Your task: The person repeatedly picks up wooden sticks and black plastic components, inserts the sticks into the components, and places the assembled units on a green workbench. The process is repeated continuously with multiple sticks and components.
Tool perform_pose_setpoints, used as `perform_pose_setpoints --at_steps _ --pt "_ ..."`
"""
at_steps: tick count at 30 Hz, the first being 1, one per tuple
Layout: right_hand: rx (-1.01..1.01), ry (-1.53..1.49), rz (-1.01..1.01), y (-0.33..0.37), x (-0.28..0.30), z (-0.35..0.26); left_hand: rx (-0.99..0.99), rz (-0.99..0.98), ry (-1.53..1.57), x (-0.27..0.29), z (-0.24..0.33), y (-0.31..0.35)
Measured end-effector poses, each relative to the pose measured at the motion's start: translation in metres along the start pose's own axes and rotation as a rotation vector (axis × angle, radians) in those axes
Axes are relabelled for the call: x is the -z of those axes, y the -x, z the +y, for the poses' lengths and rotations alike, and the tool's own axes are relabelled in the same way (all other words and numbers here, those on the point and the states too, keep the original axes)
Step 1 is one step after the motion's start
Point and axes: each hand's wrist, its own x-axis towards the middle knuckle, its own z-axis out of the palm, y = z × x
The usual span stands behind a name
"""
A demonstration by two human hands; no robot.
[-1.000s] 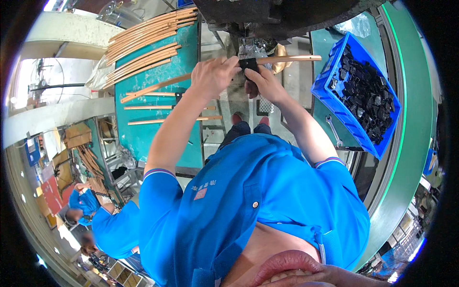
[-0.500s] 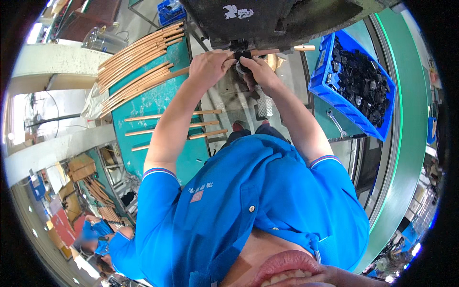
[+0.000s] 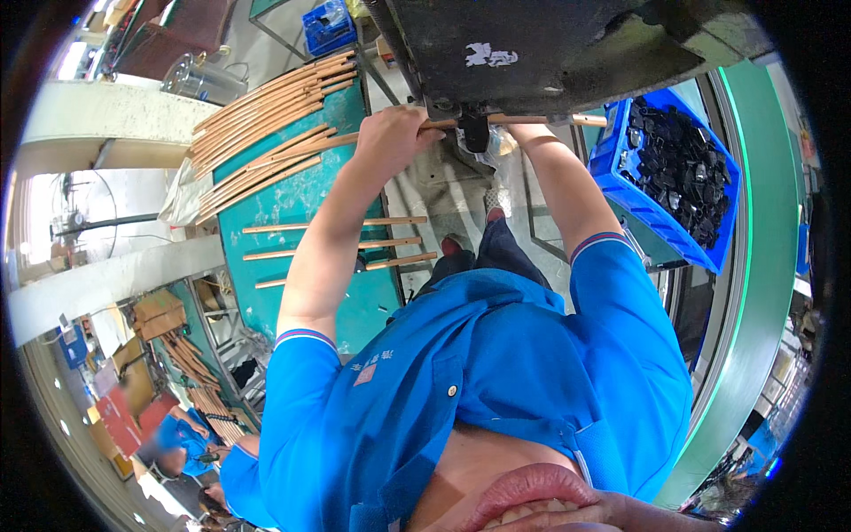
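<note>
A long wooden stick (image 3: 519,119) runs sideways under the dark machine body (image 3: 567,53). My left hand (image 3: 390,137) is closed round the stick, left of a black piece (image 3: 475,135) that hangs at the machine's underside, around or against the stick; I cannot tell which. On the other side of that piece, my right hand (image 3: 527,131) reaches up below the stick. Its fingers are hidden behind the stick and machine.
Several wooden sticks (image 3: 266,111) lie on the green table (image 3: 337,310) at left, with shorter-looking ones (image 3: 332,244) nearer. At right stands a blue crate (image 3: 678,230) of black parts (image 3: 678,168), a wrench (image 3: 636,246) beside it. A co-worker (image 3: 186,443) is at lower left.
My right hand has left the black piece and moved right, partly behind the machine and stick. My left hand still grips the stick. The whole view has shifted slightly.
</note>
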Motion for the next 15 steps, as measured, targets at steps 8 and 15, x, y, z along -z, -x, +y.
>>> perform_pose_setpoints --at_steps 8,15 --pt "0.013 -0.082 -0.519 -0.015 0.074 -0.04 -0.029 0.242 0.092 -0.003 0.003 0.012" --pt "-0.401 -1.264 -0.376 0.008 0.017 0.019 0.249 -0.082 0.239 -0.094 -0.051 0.162"
